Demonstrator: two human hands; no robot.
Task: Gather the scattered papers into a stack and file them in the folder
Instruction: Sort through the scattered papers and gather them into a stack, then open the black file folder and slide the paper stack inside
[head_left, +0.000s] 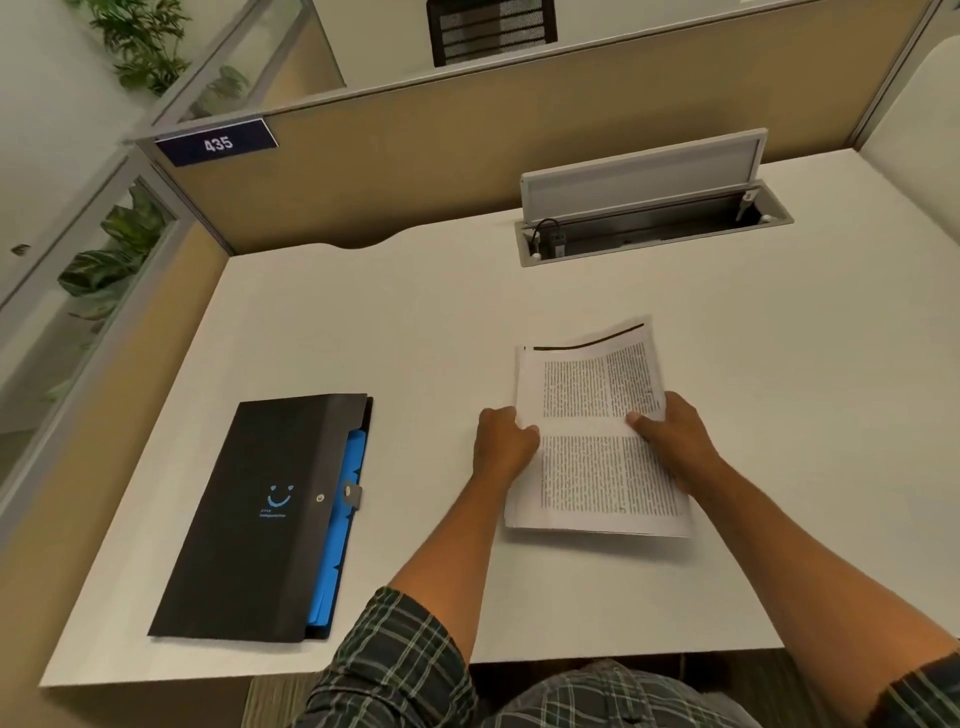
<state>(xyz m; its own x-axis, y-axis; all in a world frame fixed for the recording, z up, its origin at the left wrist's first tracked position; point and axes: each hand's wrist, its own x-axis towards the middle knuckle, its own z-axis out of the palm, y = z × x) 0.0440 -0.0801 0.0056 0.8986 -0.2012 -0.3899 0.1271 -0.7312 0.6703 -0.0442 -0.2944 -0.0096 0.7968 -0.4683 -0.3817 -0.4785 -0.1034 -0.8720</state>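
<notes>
A stack of printed papers (587, 467) is held over the white desk (415, 322), right of centre, its far end lifted. My left hand (501, 441) grips the stack's left edge. My right hand (675, 441) grips its right edge, thumb on the top page. A black folder (249, 519) with a blue smile mark lies flat to the left, closed, with blue dividers (340, 530) showing along its right side and a snap tab at the flap.
An open cable tray (649, 234) with a raised grey lid sits at the desk's back right. Tan partition walls (415, 171) enclose the desk at the back and left. The desk's front edge runs just above my lap.
</notes>
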